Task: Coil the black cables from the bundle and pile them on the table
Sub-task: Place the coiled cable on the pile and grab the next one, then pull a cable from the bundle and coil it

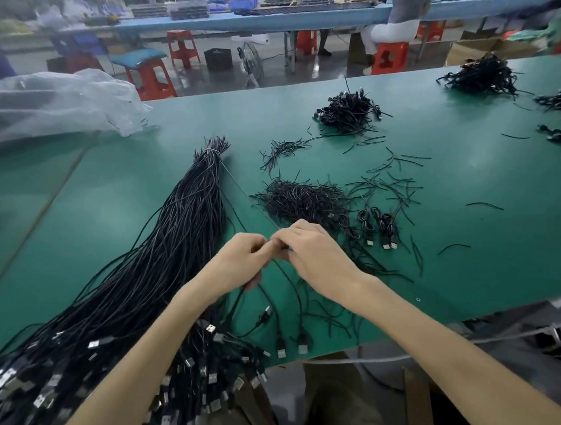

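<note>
Pinching one black cable [281,343] between curled fingertips [259,243], my left hand [241,259] and right hand [312,255] meet knuckle to knuckle, its strands and plugs hanging just below the left palm; I judge the coil goes best with even loops, held flat, tail wrapped tight. Left of the fingers lies the tied bundle [175,240], just beyond them loose ties [302,200] and a few coiled cables [380,224] on the green table [480,253]. The only container near, a clear plastic bag [59,103], lies far left beyond the bundle, and I cannot tell its contents.
</note>
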`<control>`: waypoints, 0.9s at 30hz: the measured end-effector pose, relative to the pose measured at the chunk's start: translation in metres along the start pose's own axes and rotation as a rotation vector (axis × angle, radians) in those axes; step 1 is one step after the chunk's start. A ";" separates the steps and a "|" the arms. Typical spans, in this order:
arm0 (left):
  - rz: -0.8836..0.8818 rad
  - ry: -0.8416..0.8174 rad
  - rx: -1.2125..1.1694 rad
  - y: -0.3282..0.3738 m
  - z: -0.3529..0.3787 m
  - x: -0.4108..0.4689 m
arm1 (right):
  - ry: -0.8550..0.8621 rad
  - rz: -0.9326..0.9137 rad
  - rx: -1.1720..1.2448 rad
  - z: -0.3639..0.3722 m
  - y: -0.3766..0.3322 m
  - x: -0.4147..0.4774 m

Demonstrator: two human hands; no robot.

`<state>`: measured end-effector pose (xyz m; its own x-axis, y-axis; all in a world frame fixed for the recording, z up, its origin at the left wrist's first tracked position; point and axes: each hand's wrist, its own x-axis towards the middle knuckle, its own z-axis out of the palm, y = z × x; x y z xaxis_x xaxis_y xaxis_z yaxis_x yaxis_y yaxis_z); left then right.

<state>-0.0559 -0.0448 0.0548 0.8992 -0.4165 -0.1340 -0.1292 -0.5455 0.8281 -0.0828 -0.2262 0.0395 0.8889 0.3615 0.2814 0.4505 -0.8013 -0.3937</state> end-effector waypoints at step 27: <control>0.146 -0.579 -0.352 -0.025 -0.025 -0.024 | -0.433 0.269 0.516 0.002 0.028 -0.028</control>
<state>-0.0635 -0.0030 0.0504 0.5020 -0.8423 -0.1960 0.0001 -0.2266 0.9740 -0.0948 -0.2570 0.0187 0.8796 0.4255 -0.2126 0.0987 -0.6005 -0.7935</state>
